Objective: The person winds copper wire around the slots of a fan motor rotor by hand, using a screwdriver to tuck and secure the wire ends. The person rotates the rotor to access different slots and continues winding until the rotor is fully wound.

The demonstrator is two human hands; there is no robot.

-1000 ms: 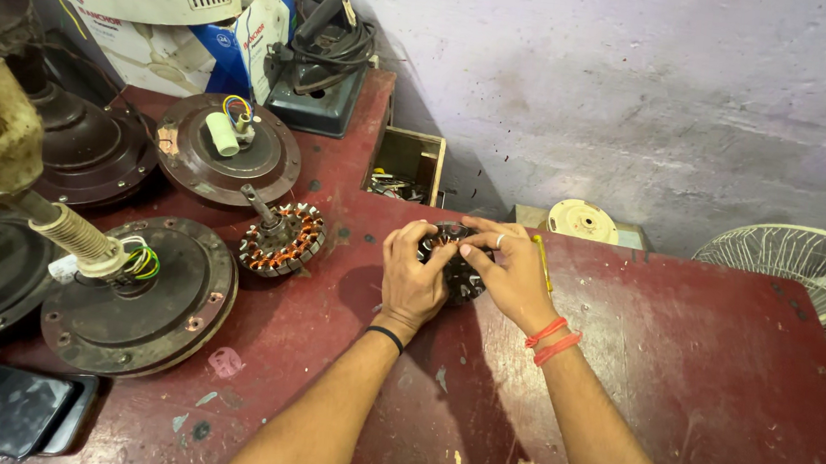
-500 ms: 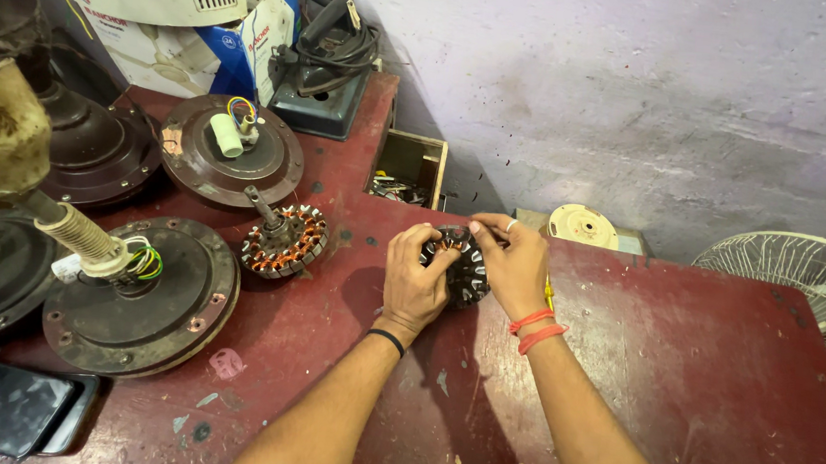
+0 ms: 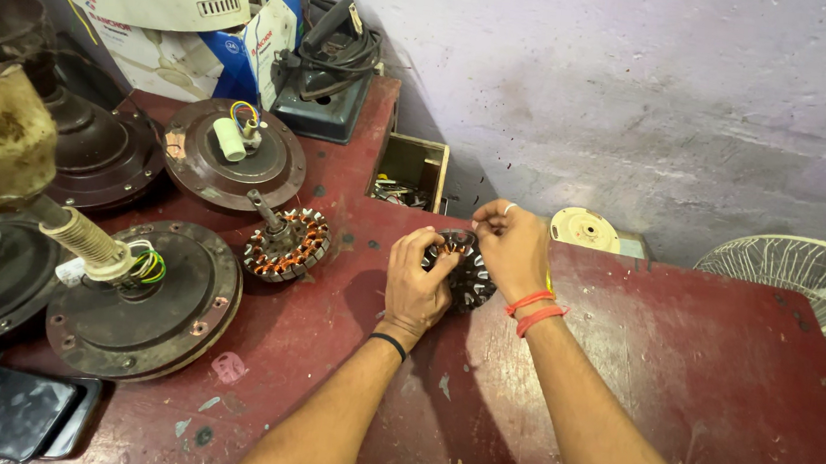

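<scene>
Both hands have crept toward twelve o'clock on the counter [image 3: 696, 382]; left hand [image 3: 416, 286] and right hand [image 3: 513, 250] fingers remain clamped on the dark motor core [image 3: 468, 278], winding work continuing.

You are facing a stained, pale plaster wall [image 3: 660, 94] rising behind a scuffed dark-red workbench [image 3: 715, 383], lying in soft daylight.

Bare forearms; left hand [image 3: 415, 289], black wristband; right hand [image 3: 512, 248], orange bands, ring

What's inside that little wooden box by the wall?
The wooden box is open on top. A tangle of small parts and wires shows at its bottom; its near wall hides the rest, so I cannot identify them.
</scene>
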